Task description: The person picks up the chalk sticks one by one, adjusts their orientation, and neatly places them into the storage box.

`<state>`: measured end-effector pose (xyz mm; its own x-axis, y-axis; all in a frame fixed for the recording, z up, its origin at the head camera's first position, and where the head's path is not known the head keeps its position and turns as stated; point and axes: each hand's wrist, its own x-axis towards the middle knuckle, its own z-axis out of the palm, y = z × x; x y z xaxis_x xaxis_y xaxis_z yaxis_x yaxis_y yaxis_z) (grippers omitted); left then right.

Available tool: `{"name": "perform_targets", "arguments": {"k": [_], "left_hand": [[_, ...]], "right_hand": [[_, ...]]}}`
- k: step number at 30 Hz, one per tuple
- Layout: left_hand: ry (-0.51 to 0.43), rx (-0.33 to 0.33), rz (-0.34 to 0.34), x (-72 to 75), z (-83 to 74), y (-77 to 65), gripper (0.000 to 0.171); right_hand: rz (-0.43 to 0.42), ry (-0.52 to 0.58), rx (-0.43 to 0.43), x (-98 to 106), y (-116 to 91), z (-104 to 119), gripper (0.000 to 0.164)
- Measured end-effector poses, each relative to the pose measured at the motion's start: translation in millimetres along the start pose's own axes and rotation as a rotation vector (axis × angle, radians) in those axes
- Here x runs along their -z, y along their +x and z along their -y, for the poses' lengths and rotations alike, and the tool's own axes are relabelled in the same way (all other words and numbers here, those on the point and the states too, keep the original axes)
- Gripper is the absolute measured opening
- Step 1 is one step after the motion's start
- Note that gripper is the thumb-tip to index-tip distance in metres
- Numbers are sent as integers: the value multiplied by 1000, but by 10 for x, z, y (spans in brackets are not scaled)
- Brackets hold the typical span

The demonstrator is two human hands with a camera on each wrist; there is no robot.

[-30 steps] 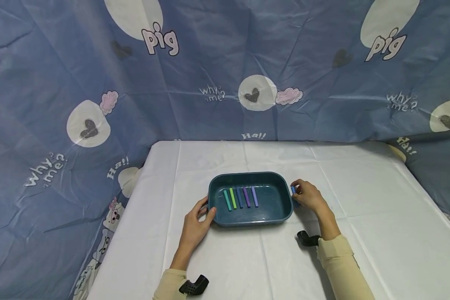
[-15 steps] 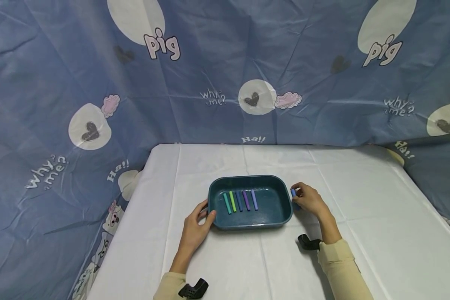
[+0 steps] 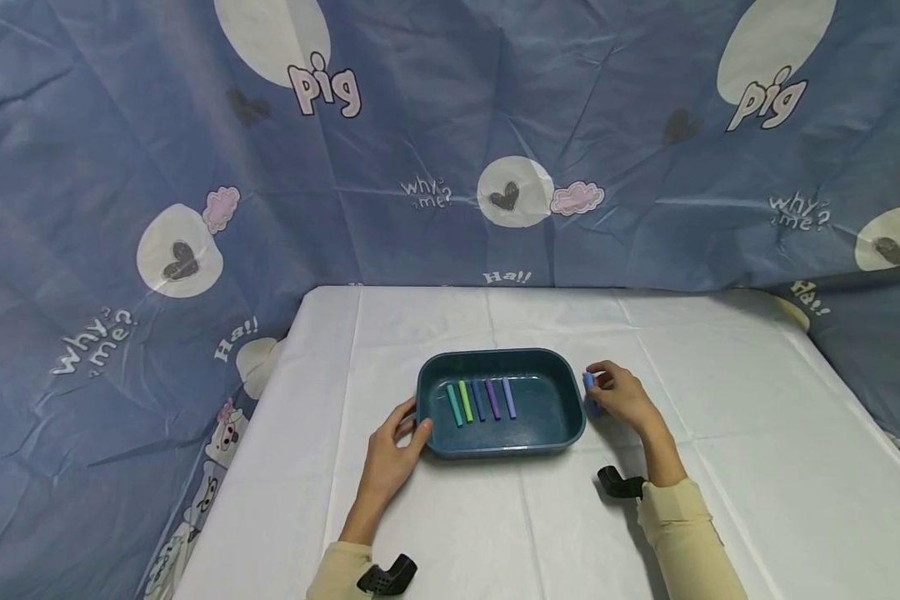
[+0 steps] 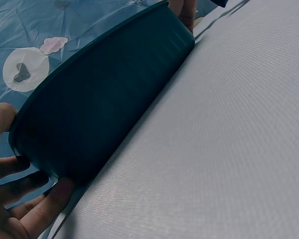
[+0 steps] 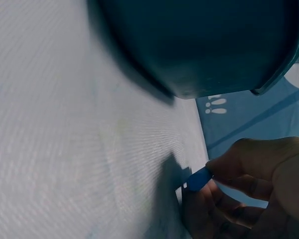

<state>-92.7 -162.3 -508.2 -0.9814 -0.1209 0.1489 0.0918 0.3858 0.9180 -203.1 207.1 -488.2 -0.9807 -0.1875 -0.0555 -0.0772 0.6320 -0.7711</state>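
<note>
Your left hand (image 3: 392, 450) rests with relaxed fingers against the left end of the dark teal oval plastic tray (image 3: 547, 433) on the white-covered tabletop (image 3: 720, 500). Your right hand (image 3: 621, 397) pinches a short blue chalk stick (image 3: 588, 382) just beside the tray's right rim. Five coloured chalk sticks (image 3: 480, 399) lie side by side inside the tray.
</note>
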Motion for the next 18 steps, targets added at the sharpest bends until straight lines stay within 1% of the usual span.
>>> {"name": "perform_targets", "arguments": {"k": [5,11,14,18], "left_hand": [[-1,1,2,-2,-4,6,52],[12,3,-4,6,-8,17,50],[11,2,-3,2,0,9,50],[-3,5,-1,-5,16,7,50]], "right_hand": [[-24,57,18,32,3,38,38],[-13,163,54,90,-18,131,43],[-6,193,50,110,-34,186,43],[-13,202,33,130,-36,235,43]]}}
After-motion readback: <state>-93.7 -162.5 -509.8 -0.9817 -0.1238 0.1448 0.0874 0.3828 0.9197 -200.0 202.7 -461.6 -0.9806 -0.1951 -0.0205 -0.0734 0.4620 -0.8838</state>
